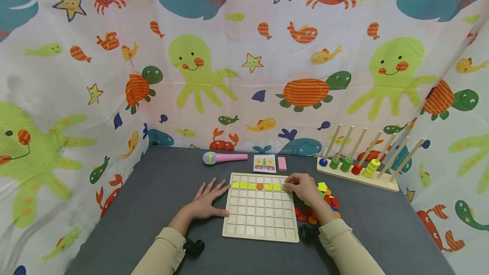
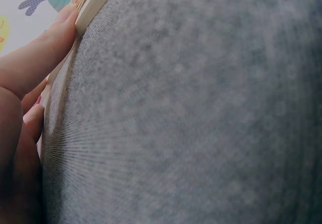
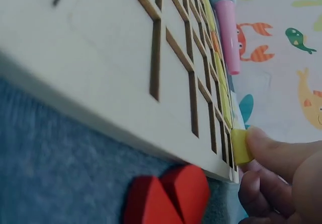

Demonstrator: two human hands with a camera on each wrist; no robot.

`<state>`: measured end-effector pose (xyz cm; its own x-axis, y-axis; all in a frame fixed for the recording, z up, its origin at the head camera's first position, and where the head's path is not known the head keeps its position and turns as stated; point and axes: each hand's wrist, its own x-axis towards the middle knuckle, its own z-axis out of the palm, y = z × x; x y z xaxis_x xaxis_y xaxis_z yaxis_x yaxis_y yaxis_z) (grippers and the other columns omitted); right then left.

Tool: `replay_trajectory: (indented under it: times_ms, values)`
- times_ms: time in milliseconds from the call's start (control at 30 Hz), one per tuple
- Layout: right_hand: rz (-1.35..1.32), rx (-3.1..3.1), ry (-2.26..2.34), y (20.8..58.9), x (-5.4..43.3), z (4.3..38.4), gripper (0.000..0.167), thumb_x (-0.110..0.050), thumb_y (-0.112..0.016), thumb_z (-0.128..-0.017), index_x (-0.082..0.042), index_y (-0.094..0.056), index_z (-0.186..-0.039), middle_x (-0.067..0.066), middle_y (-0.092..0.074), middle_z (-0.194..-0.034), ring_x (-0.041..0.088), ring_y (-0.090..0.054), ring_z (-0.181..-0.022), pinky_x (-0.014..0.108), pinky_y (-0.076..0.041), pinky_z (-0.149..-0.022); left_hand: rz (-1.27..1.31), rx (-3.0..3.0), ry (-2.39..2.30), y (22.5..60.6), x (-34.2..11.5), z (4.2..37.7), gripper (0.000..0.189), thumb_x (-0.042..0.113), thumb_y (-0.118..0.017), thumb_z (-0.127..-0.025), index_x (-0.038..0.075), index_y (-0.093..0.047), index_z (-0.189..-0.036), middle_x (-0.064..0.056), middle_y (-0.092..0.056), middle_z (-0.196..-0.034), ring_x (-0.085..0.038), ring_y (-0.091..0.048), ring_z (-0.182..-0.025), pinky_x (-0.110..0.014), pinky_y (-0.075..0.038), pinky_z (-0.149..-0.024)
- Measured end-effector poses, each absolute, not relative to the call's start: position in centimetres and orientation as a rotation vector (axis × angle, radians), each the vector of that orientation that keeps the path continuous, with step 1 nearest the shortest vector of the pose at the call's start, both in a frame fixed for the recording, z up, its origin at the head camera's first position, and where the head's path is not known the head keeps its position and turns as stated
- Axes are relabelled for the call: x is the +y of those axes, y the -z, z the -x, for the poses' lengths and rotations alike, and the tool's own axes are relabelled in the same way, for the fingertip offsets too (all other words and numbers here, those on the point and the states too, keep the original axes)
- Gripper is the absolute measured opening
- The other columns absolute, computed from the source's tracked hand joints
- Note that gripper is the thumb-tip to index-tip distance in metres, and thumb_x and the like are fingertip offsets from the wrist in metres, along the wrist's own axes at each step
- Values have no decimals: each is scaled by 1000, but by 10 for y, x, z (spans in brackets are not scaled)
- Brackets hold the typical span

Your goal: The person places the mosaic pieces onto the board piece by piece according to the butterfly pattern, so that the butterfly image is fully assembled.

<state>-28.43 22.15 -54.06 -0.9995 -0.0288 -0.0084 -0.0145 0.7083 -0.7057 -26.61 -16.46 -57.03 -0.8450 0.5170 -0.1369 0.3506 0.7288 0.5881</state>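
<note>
A wooden grid board (image 1: pixel 260 238) lies flat on the dark table. Along its second row from the far edge sit several yellow square tiles (image 1: pixel 243 185), with one orange round tile (image 1: pixel 260 186) in the middle. At that row's right end, my right hand (image 1: pixel 303 186) pinches a yellow square tile (image 3: pixel 242 147) between thumb and fingers, right at the board's edge. My left hand (image 1: pixel 206 202) rests at the board's left side with fingers spread, its thumb (image 2: pixel 56 38) touching the edge. The right forearm partly covers the pile of loose tiles.
Loose coloured pieces (image 1: pixel 333 201), with red ones (image 3: pixel 186 189) nearest, lie right of the board. Behind it are a pink toy microphone (image 1: pixel 231 157), a pattern card (image 1: pixel 264 164) and a pink block (image 1: pixel 282 164). A peg stand with coloured rings (image 1: pixel 357 175) stands at the back right.
</note>
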Motion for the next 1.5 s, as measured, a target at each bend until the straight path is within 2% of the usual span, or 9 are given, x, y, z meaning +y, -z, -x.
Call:
replay_trajectory:
  times_ms: [100,233,533,767,1100,1333,1500]
  values:
    - [43,2898,1186,543,219,286,10,-21,-80,-88,-13,-78,-93,1,-72,-85,19,-58,-79,29,-48,-66,-685,2640,-803,570,-164,266,101,69,-70,-81,31,-24,-162,-2,-13,-171,-34,8,-157,-61,13,-121]
    - [47,2894,1185,545,217,288,9,-21,-79,-89,-14,-79,-94,1,-73,-92,19,-60,-84,31,-51,-70,-682,2648,-812,572,-164,267,102,70,-70,-80,31,-24,-162,-2,-14,-171,-34,7,-157,-62,13,-121]
    - [11,2871,1073,538,217,288,10,-21,-81,-86,-15,-83,-95,2,-76,-96,23,-62,-95,45,-53,-84,-695,2638,-811,567,-165,265,100,66,-72,-82,29,-25,-162,-3,-14,-171,-35,7,-157,-62,12,-121]
    - [74,2896,1037,534,220,289,9,-19,-81,-87,-14,-81,-94,-1,-75,-90,19,-63,-86,37,-55,-75,-687,2640,-787,562,-164,263,98,66,-71,-83,31,-24,-162,0,-12,-171,-34,7,-157,-61,11,-121]
    - [60,2917,1096,522,238,283,21,-21,-76,-92,-9,-77,-109,3,-74,-95,20,-63,-84,31,-55,-67,-677,2642,-798,563,-164,265,98,65,-72,-83,32,-25,-162,0,-13,-171,-33,7,-158,-62,11,-121]
    - [38,2946,1065,522,250,267,20,-22,-74,-93,-11,-77,-110,4,-75,-102,19,-62,-84,32,-54,-66,-668,2644,-803,574,-166,268,101,69,-71,-80,36,-22,-162,7,-9,-171,-27,11,-157,-58,15,-122]
    - [42,2973,1082,525,262,255,20,-19,-75,-92,-9,-77,-108,4,-75,-95,18,-63,-80,30,-54,-66,-665,2661,-804,582,-166,270,102,72,-70,-79,38,-21,-161,10,-8,-171,-24,12,-157,-56,15,-122]
